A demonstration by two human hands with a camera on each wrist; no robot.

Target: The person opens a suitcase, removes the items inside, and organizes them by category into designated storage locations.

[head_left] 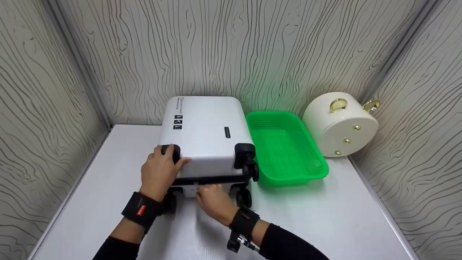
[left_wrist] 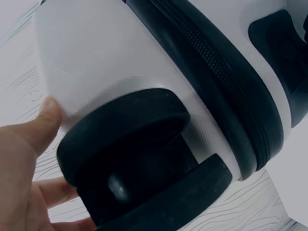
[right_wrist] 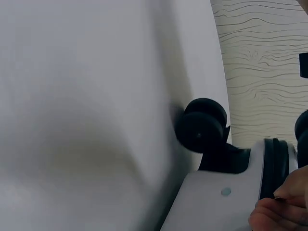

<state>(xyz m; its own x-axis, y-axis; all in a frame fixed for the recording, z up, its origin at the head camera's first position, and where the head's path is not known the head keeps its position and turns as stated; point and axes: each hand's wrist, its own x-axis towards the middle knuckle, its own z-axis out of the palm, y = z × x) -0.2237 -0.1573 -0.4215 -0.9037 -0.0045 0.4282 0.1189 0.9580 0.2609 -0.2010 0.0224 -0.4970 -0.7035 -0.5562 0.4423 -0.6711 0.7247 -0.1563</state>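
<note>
A white hard-shell suitcase [head_left: 205, 141] lies flat on the table, its black wheels [head_left: 255, 169] toward me. My left hand [head_left: 158, 171] holds its near left corner, around the upper wheel. In the left wrist view, the thumb of this left hand [left_wrist: 21, 154] presses the shell while other fingers sit behind the black wheel housing [left_wrist: 125, 120]. My right hand [head_left: 216, 202] is at the black zipper band [head_left: 213, 179] on the wheel end. The right wrist view shows its fingers [right_wrist: 284, 207] pinching a small dark tab, apparently the zipper pull [right_wrist: 279, 198], mostly hidden.
Right of the suitcase stands a green plastic basket [head_left: 288, 177]. Beyond it, a cream round case [head_left: 332, 122] with gold handles and studs leans near the right wall. Patterned panels [head_left: 216, 47] enclose the white table [head_left: 346, 216] at the back and sides.
</note>
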